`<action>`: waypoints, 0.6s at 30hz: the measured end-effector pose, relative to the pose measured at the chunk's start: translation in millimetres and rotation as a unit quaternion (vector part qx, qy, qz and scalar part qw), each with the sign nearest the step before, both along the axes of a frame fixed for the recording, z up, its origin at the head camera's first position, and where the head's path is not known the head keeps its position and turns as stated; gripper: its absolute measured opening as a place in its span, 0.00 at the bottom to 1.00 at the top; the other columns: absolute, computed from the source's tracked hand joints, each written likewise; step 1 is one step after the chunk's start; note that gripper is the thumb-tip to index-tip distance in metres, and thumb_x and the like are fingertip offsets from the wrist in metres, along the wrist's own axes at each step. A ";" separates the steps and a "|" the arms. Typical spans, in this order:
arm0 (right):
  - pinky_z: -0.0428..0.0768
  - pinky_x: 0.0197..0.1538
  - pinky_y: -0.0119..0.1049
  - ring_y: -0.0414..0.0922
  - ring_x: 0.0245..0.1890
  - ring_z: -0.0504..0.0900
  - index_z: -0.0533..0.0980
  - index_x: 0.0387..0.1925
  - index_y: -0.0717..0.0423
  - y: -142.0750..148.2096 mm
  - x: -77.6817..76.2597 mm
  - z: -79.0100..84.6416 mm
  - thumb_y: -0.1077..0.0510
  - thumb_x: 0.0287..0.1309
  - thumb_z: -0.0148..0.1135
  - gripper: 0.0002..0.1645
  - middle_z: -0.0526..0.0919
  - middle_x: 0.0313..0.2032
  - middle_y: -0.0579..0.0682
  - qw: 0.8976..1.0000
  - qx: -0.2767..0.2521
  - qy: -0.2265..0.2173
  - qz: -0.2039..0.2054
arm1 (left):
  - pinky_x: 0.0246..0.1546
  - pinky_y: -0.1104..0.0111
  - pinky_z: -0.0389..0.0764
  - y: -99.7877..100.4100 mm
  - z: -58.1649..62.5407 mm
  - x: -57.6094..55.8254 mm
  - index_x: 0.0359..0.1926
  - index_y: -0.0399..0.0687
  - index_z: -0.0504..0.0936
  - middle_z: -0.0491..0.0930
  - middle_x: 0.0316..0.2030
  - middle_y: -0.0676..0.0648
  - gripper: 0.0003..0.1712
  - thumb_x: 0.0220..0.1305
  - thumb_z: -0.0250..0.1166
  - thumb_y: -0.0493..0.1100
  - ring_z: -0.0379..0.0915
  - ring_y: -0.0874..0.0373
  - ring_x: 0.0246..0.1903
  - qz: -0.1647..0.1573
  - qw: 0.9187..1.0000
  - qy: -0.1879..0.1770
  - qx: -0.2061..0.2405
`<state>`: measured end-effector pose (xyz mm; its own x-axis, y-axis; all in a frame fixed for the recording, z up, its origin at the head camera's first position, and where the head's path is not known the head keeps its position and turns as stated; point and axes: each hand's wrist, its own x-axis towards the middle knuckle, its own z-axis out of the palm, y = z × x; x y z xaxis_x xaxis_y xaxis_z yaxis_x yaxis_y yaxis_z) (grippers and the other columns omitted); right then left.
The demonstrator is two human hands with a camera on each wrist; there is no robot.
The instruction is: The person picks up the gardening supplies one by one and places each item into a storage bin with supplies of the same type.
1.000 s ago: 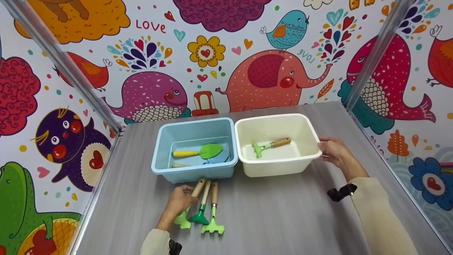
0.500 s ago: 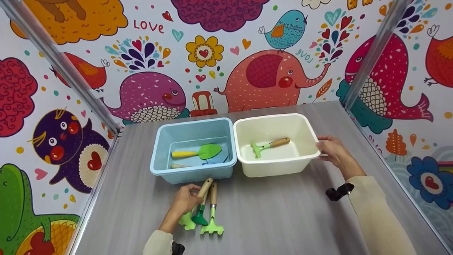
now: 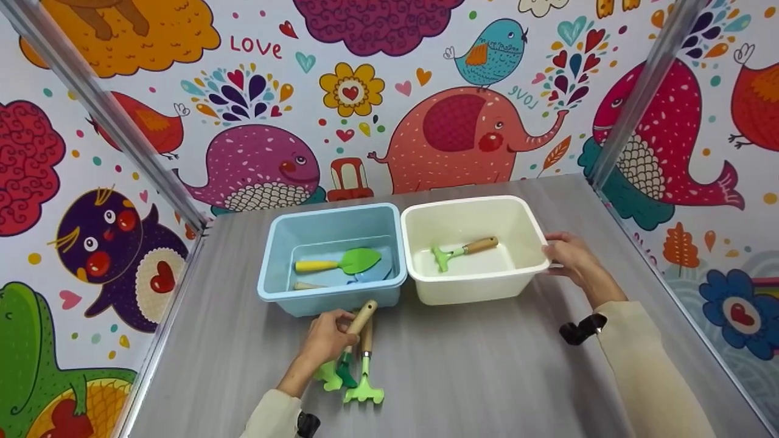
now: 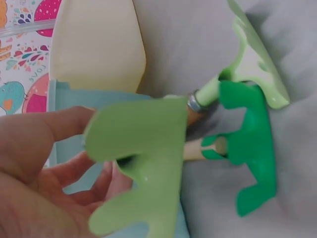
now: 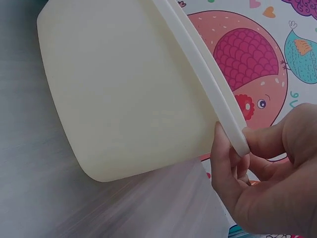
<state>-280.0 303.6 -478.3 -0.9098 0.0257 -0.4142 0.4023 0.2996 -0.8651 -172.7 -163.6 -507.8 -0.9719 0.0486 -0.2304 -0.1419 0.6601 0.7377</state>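
In the head view my left hand (image 3: 327, 337) pinches the wooden handle of a light green hand rake (image 3: 366, 313), lifted and tilted in front of the blue bin (image 3: 347, 298). Its toothed head (image 4: 143, 134) faces the left wrist camera. Beneath it on the table lie a dark green hand rake (image 4: 260, 148), partly covered, and another light green rake (image 3: 365, 389). My right hand (image 3: 575, 258) grips the right rim of the white bin (image 3: 475, 289), thumb and fingers on either side of the edge (image 5: 218, 99). A light green rake (image 3: 465, 247) lies inside that bin.
Inside the blue bin are a green trowel (image 3: 359, 261) with a yellow handle, a blue tool (image 3: 378, 272) partly under it, and a wooden handle (image 3: 307, 286). Both bins stand side by side on the grey table (image 3: 475, 365). Patterned walls (image 3: 353, 36) and metal posts (image 3: 639, 91) enclose it.
The left hand has moved right and slightly up, raising the light green rake's handle from beside the others to above them. My right hand stays on the white bin's rim.
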 end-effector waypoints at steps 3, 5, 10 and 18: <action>0.83 0.43 0.32 0.46 0.48 0.77 0.53 0.72 0.66 -0.2 -0.4 0.4 0.58 0.70 0.49 0.35 0.72 0.56 0.58 1.000 0.001 -0.004 0.002 | 0.35 0.63 0.80 3.6 4.5 -1.1 0.52 0.38 0.83 0.84 0.36 0.43 0.21 0.54 0.71 0.33 0.79 0.55 0.34 -0.008 1.000 0.007 0.000; 0.83 0.43 0.32 0.45 0.47 0.78 0.53 0.73 0.66 0.2 -0.2 0.2 0.58 0.70 0.49 0.35 0.73 0.54 0.56 1.000 -0.003 -0.006 0.002 | 0.34 0.64 0.79 5.8 7.6 -2.2 0.50 0.38 0.83 0.84 0.36 0.43 0.21 0.53 0.71 0.33 0.77 0.56 0.33 -0.016 1.000 0.013 -0.003; 0.83 0.43 0.32 0.43 0.45 0.78 0.53 0.72 0.65 2.5 -0.3 0.3 0.58 0.70 0.50 0.35 0.73 0.54 0.54 1.000 -0.014 -0.013 0.003 | 0.31 0.66 0.75 12.7 14.4 -5.3 0.48 0.39 0.84 0.82 0.34 0.45 0.20 0.52 0.70 0.33 0.74 0.57 0.32 -0.042 0.998 0.026 -0.023; 0.83 0.41 0.31 0.40 0.41 0.81 0.52 0.73 0.66 1.9 0.2 0.8 0.59 0.70 0.49 0.35 0.75 0.54 0.57 1.000 -0.014 -0.005 -0.002 | 0.34 0.65 0.78 26.2 24.4 -7.6 0.48 0.39 0.84 0.83 0.35 0.45 0.19 0.52 0.71 0.32 0.76 0.56 0.34 -0.055 0.998 0.017 -0.030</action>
